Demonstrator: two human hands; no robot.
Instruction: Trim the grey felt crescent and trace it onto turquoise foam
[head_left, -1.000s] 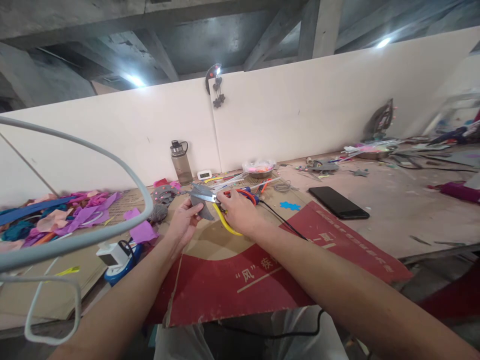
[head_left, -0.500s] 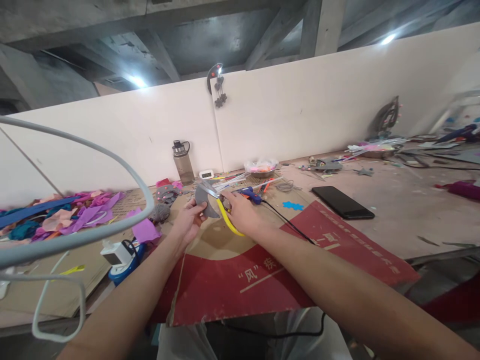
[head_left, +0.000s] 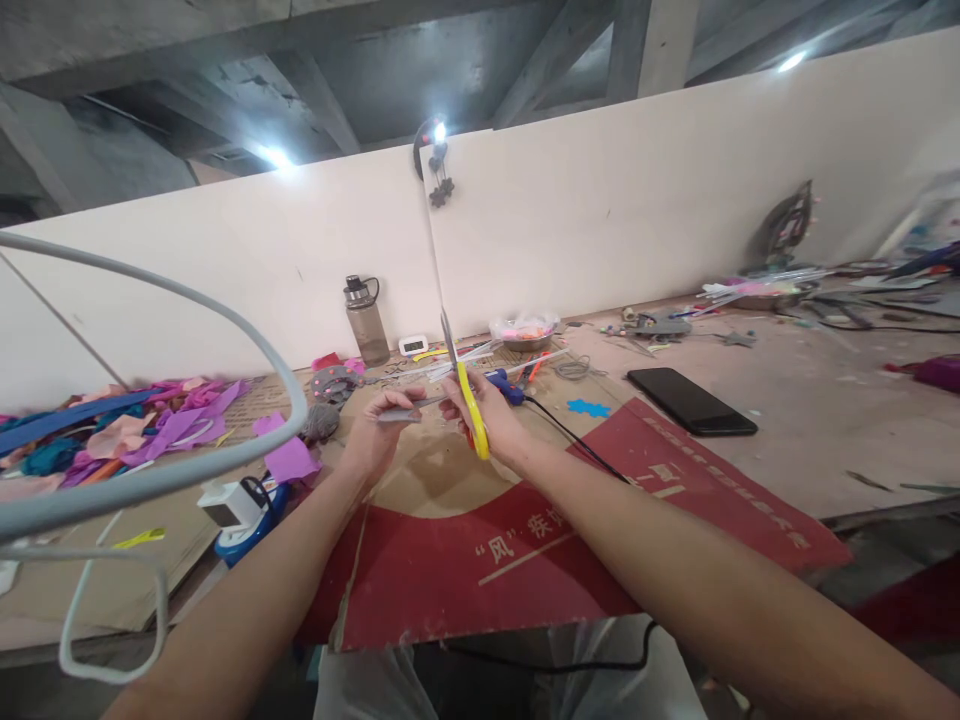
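Note:
Between the fingers of my left hand (head_left: 381, 420) is a thin grey piece (head_left: 399, 414), seen nearly edge-on. My right hand (head_left: 484, 408) holds yellow-handled scissors (head_left: 472, 412), their blades pointing up and away. The fingertips of my right hand are near the right end of the grey piece; whether they touch it is too small to tell. Both hands are above the red and brown cardboard (head_left: 480, 560). A blue glue gun (head_left: 508, 388) lies just beyond my right hand, its black cord running right.
A bottle (head_left: 365, 325) stands by the white partition (head_left: 637, 200). Fabric scraps (head_left: 150, 430) and a blue power socket (head_left: 251, 530) are at left. A black phone (head_left: 690, 402) and a blue cutout (head_left: 589, 408) lie at right. A thick grey tube (head_left: 247, 330) arches across the left foreground.
The scissors have turned from lying across the grey piece to pointing upward. The grey piece has tilted from showing its flat, curved face to nearly edge-on.

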